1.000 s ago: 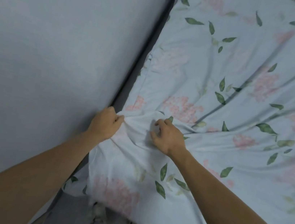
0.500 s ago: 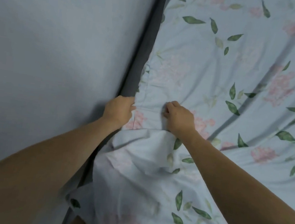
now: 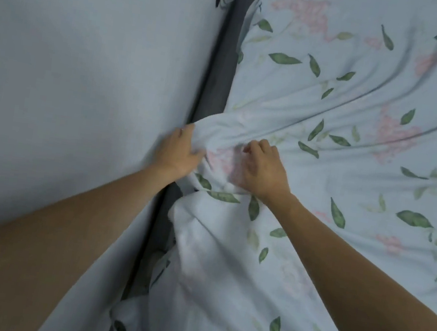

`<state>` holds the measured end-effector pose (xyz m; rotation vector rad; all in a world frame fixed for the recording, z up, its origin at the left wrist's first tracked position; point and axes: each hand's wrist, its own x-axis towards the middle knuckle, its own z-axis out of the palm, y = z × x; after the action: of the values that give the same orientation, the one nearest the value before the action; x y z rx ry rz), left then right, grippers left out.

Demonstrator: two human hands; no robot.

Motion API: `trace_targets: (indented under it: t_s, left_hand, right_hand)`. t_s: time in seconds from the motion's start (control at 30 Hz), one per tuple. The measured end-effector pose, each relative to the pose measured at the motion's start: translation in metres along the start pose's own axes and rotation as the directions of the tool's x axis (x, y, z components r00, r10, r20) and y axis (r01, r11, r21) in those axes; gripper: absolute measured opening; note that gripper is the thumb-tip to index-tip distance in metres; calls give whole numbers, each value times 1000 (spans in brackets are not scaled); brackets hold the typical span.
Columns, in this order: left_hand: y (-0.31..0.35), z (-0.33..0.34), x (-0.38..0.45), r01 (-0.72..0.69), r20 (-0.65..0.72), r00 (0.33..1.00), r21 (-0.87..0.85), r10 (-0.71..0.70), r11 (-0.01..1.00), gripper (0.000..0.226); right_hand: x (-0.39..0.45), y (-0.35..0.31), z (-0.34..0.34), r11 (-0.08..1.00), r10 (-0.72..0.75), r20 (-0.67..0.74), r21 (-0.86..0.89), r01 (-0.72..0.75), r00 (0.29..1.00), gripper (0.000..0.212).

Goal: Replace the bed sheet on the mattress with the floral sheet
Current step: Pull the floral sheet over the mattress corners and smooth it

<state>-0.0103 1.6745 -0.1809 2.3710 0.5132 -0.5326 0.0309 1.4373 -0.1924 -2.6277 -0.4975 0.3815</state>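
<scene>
Beside pale wall: one floral sheet, left hand, right hand.

A bedroom in a home is shown. A bed is set close against a plain pale wall, and a floral sheet with pink blossoms and green leaves is spread over it. A dark mattress edge is seen along the wall.

Pale-blue floral sheet, wrinkled, covers the mattress, edge bunched.
</scene>
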Motion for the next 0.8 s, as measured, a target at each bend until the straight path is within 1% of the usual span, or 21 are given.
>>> trace_targets:
  t_s: [0.03, 0.07, 0.1, 0.13, 0.17, 0.2, 0.27, 0.3, 0.33, 0.4, 0.43, 0.47, 0.5, 0.53, 0.57, 0.6, 0.63, 0.67, 0.73, 0.77, 0.8]
  left_hand:
    - [8, 4, 3, 15, 83, 996, -51, -11, 999, 87]
    - [16, 8, 4, 24, 147, 989, -61, -15, 998, 96]
    - [22, 14, 8, 7, 176, 984, -35, -1, 999, 97]
    - [29, 17, 9, -14, 180, 984, 22, 10, 1000, 90]
    - [34, 19, 10, -29, 168, 986, 89, 14, 996, 77]
    - [40, 19, 10, -39, 133, 991, 149, 19, 988, 65]
    - [53, 17, 13, -57, -3, 998, 222, 60, 973, 44]
    - [59, 14, 18, -69, -85, 992, 226, 91, 972, 37]
    - [66, 11, 25, -76, -140, 985, 200, 105, 977, 34]
    - [85, 6, 50, -73, -176, 980, 85, 87, 994, 32]
    - [92, 5, 70, -46, -178, 983, 23, 49, 999, 37]
    - [99, 0, 91, -2, -165, 986, -26, -3, 1000, 48]
    - [102, -3, 113, 28, -139, 990, -62, -36, 998, 60]
    - [110, -5, 136, 31, -106, 994, -79, -40, 996, 65]
    - [116, -6, 157, 14, -85, 996, -65, -20, 998, 61]
    - [118, -10, 173, -16, -76, 997, -16, 15, 1000, 48]
    - [115, -14, 187, -58, -87, 994, 44, 61, 997, 33]
    - [114, -19, 196, -91, -96, 991, 83, 98, 992, 25]
    - [110, -28, 208, -158, -110, 978, 163, 177, 974, 20]
    - [108, -34, 217, -178, -138, 969, 200, 208, 963, 17]
    - [108, -46, 229, -169, -195, 957, 223, 214, 960, 14]
  right_hand:
    - [-6, 17, -4, 998, 19, 44, -52, -17, 999, 44]
    - [-12, 29, -8, 998, 33, 110, -64, -26, 993, 54]
    - [-17, 36, -12, 998, 44, 188, -50, -36, 981, 63]
    - [-22, 39, -14, 999, 40, 265, -17, -37, 964, 68]
    - [-26, 36, -17, 999, 32, 336, 22, -42, 941, 70]
    - [-30, 33, -18, 997, 28, 390, 54, -53, 921, 70]
    - [-35, 27, -24, 992, 27, 425, 103, -78, 905, 67]
    - [-34, 26, -30, 989, 41, 412, 114, -96, 910, 64]
    - [-29, 27, -37, 990, 48, 358, 108, -92, 932, 60]
    - [-12, 29, -48, 997, 25, 154, 66, -35, 988, 52]
    - [3, 31, -52, 999, 12, 31, 45, -13, 999, 48]
    - [24, 34, -54, 999, 2, -76, 42, 1, 997, 47]
    - [45, 39, -54, 999, 0, -136, 45, 6, 991, 50]
    - [67, 45, -57, 999, 13, -155, 32, -8, 988, 54]
    - [90, 52, -61, 1000, 17, -163, -8, -18, 986, 59]
    - [115, 58, -62, 998, 27, -153, -48, -35, 988, 65]
    - [140, 64, -62, 995, 37, -123, -91, -49, 992, 71]
    - [162, 69, -60, 990, 47, -71, -131, -56, 996, 78]
    - [195, 70, -58, 984, 94, 45, -155, -86, 994, 86]
    - [208, 67, -56, 986, 110, 83, -138, -98, 990, 86]
    - [219, 60, -57, 991, 107, 103, -97, -97, 989, 84]
